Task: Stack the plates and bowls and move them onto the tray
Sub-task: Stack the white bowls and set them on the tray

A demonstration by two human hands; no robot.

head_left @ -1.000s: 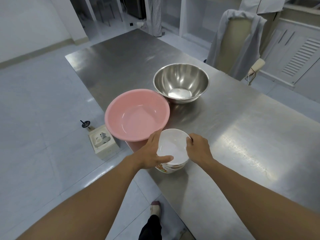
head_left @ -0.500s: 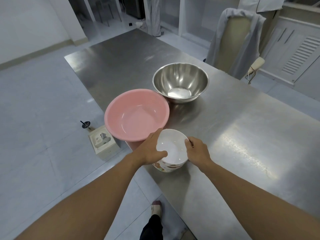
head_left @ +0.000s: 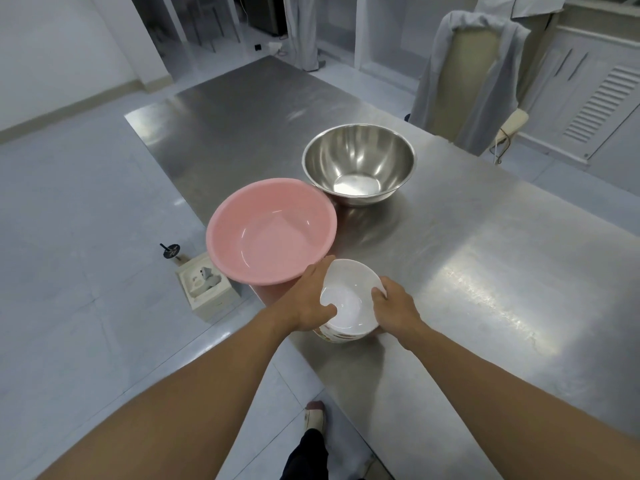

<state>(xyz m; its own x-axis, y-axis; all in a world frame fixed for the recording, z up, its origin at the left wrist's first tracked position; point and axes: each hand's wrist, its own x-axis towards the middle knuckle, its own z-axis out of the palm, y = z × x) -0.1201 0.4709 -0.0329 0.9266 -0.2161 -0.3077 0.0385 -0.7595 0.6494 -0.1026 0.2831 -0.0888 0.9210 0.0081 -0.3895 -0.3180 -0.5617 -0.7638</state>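
A stack of white bowls (head_left: pixel 348 299) with a printed pattern on the outside sits near the steel table's front left corner. My left hand (head_left: pixel 311 299) grips its left rim, thumb inside the top bowl. My right hand (head_left: pixel 393 306) holds the right rim and side. Just beyond the stack stands a pink plastic basin (head_left: pixel 272 230), overhanging the table's left edge. Behind that is a shiny steel mixing bowl (head_left: pixel 360 164). No tray is in view.
The steel table (head_left: pixel 485 258) stretches far back and to the right. On the floor at the left lies a white socket box (head_left: pixel 204 285). A chair draped in grey cloth (head_left: pixel 474 74) stands past the table's far right side. My foot (head_left: pixel 315 414) shows below.
The top white bowl has settled lower into the stack between my hands. Both hands kept their hold and barely shifted.
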